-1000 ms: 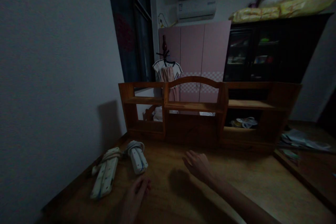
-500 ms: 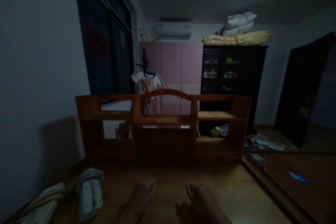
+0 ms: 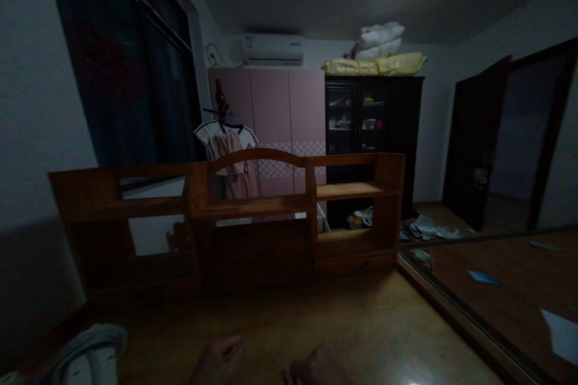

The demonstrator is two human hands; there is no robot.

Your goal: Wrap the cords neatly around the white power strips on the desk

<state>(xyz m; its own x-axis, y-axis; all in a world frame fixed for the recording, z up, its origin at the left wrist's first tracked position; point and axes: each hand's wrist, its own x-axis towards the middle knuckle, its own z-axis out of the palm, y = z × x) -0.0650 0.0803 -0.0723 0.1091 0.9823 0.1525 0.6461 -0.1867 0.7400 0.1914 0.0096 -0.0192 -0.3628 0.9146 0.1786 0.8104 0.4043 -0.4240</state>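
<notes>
At the bottom edge of the view, my left hand (image 3: 219,360) rests low over the bare desktop (image 3: 361,319), its fingers curled into a loose fist with nothing visible in it. To its right is my right hand (image 3: 318,366), knuckles up and fingers bent inward; nothing shows in it either. Dim light and the frame edge hide part of both hands. Beyond them stands a wooden desk shelf (image 3: 253,210) with an arched middle and open compartments on both sides. A white power strip with its grey cord wound around (image 3: 93,355) lies left of my left hand.
A wall and window (image 3: 135,84) rise on the left. Behind the shelf are hanging clothes (image 3: 230,144), a pink wardrobe (image 3: 271,105) and a black cabinet (image 3: 401,126). To the right, papers (image 3: 483,277) lie on a brown surface beyond the desk edge, and a door (image 3: 474,144) stands open.
The view has turned to the right, so the shelf and room shift left. Both hands sit lower in the picture, and the right hand's fingers look more curled.
</notes>
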